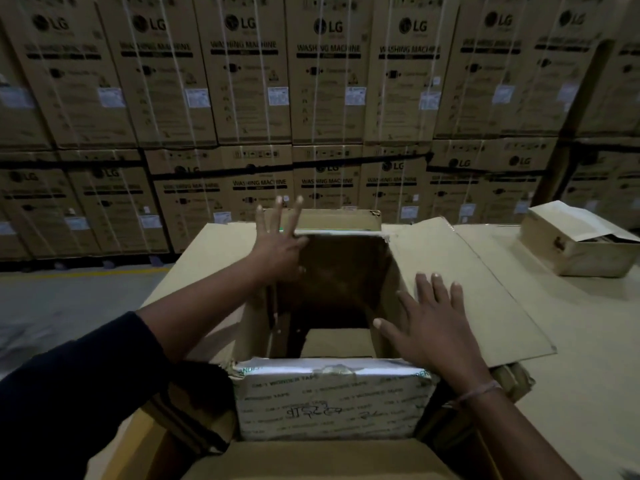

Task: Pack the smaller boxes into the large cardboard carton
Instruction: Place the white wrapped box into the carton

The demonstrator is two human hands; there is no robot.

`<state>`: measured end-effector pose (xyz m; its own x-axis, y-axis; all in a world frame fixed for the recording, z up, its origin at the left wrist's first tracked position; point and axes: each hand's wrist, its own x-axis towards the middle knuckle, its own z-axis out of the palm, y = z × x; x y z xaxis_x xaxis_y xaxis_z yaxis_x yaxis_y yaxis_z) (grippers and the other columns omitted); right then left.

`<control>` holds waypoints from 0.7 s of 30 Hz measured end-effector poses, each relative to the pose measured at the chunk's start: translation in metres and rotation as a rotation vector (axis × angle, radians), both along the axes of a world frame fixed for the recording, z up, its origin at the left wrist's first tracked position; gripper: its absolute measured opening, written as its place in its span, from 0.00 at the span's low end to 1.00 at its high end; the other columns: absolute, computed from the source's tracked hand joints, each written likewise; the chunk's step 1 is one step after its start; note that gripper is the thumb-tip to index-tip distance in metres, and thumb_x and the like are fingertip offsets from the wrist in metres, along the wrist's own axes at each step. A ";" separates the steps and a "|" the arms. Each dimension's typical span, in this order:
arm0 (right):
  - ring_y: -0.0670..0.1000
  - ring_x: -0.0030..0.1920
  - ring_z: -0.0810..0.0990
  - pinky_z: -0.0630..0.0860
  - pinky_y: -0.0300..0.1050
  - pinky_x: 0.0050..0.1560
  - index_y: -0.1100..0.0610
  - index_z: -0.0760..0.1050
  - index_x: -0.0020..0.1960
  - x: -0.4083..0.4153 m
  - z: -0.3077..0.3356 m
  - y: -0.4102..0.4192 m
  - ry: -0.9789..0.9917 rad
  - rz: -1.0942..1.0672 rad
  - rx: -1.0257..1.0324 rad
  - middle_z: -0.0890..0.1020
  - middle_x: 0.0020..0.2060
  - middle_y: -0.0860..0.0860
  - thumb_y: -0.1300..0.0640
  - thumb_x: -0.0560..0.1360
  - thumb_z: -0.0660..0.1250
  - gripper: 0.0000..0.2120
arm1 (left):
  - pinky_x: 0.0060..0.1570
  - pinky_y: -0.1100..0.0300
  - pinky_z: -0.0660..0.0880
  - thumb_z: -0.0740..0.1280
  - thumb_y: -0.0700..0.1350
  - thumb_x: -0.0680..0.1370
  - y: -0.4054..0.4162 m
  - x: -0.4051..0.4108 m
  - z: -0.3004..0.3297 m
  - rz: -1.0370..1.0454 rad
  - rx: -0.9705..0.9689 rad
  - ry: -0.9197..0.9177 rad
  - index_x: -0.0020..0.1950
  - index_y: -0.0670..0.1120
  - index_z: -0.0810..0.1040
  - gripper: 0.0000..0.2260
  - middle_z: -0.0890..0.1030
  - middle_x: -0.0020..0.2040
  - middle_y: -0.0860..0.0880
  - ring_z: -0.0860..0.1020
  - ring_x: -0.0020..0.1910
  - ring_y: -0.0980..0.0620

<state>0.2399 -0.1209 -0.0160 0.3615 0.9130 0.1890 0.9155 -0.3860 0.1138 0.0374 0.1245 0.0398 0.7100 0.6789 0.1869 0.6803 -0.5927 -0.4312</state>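
Note:
The large cardboard carton stands open in front of me, its four flaps spread outward. The near flap is covered in printed tape. Deep inside, a smaller brown box lies at the bottom near my side. My left hand hovers with fingers spread over the carton's far left corner and holds nothing. My right hand lies flat, fingers apart, on the inner edge of the right flap. Another small box with a loose lid sits on the surface at the far right.
A wall of stacked washing machine cartons fills the background. The carton stands on a flat cardboard-covered surface. Grey floor with a yellow line lies to the left. Another cardboard piece is right below me.

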 end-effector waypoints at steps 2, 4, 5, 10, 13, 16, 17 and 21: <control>0.60 0.83 0.43 0.37 0.66 0.79 0.47 0.59 0.82 -0.002 0.001 0.001 0.022 0.013 -0.003 0.50 0.84 0.57 0.24 0.73 0.35 0.46 | 0.71 0.22 0.39 0.68 0.62 0.77 0.018 0.010 0.017 0.027 0.112 -0.161 0.83 0.60 0.53 0.39 0.21 0.77 0.41 0.25 0.75 0.28; 0.56 0.84 0.42 0.36 0.64 0.80 0.46 0.60 0.82 -0.004 0.002 0.001 0.048 0.072 -0.027 0.49 0.84 0.53 0.25 0.76 0.36 0.44 | 0.71 0.22 0.39 0.68 0.60 0.78 0.036 0.021 0.030 0.086 0.100 -0.261 0.84 0.60 0.48 0.40 0.22 0.77 0.41 0.26 0.76 0.29; 0.54 0.84 0.42 0.36 0.62 0.80 0.46 0.63 0.81 -0.005 0.002 0.002 0.060 0.124 -0.039 0.52 0.84 0.51 0.26 0.77 0.37 0.42 | 0.71 0.22 0.39 0.66 0.61 0.79 0.047 0.024 0.030 0.118 0.027 -0.276 0.84 0.60 0.47 0.39 0.23 0.78 0.41 0.28 0.77 0.29; 0.44 0.74 0.70 0.36 0.55 0.81 0.46 0.83 0.56 -0.011 0.004 0.003 0.010 0.439 -0.078 0.86 0.56 0.44 0.35 0.82 0.43 0.32 | 0.73 0.24 0.45 0.59 0.64 0.82 0.090 0.001 -0.020 0.226 -0.320 -0.147 0.83 0.63 0.40 0.36 0.42 0.85 0.42 0.57 0.81 0.35; 0.42 0.52 0.83 0.37 0.54 0.81 0.49 0.82 0.45 -0.016 0.013 0.011 -0.006 0.566 -0.137 0.86 0.41 0.46 0.38 0.85 0.43 0.31 | 0.75 0.29 0.50 0.53 0.67 0.83 0.102 -0.002 -0.027 0.227 -0.343 -0.150 0.83 0.63 0.40 0.33 0.45 0.85 0.43 0.67 0.76 0.36; 0.47 0.46 0.84 0.49 0.51 0.81 0.51 0.83 0.47 -0.022 0.022 0.019 0.002 0.598 -0.299 0.86 0.40 0.51 0.37 0.86 0.42 0.34 | 0.75 0.36 0.56 0.50 0.66 0.84 0.108 -0.004 -0.026 0.176 -0.377 -0.194 0.84 0.61 0.45 0.31 0.47 0.85 0.44 0.67 0.77 0.37; 0.49 0.47 0.84 0.60 0.51 0.77 0.52 0.83 0.47 -0.024 0.025 0.022 0.025 0.594 -0.339 0.86 0.40 0.53 0.35 0.85 0.42 0.35 | 0.75 0.38 0.58 0.50 0.66 0.84 0.110 -0.006 -0.027 0.164 -0.378 -0.217 0.84 0.60 0.47 0.30 0.49 0.85 0.44 0.66 0.78 0.38; 0.57 0.61 0.81 0.71 0.49 0.58 0.50 0.82 0.62 -0.027 0.028 0.039 0.198 0.398 -0.526 0.84 0.60 0.54 0.28 0.81 0.44 0.36 | 0.76 0.38 0.58 0.54 0.63 0.84 0.108 -0.008 -0.027 0.102 -0.396 -0.295 0.84 0.56 0.56 0.29 0.57 0.83 0.43 0.61 0.80 0.40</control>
<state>0.2131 -0.0823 0.0119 -0.0388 0.9357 -0.3508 0.9989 0.0452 0.0102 0.0290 0.2327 0.0129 0.5925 0.8012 0.0837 0.8020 -0.5965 0.0324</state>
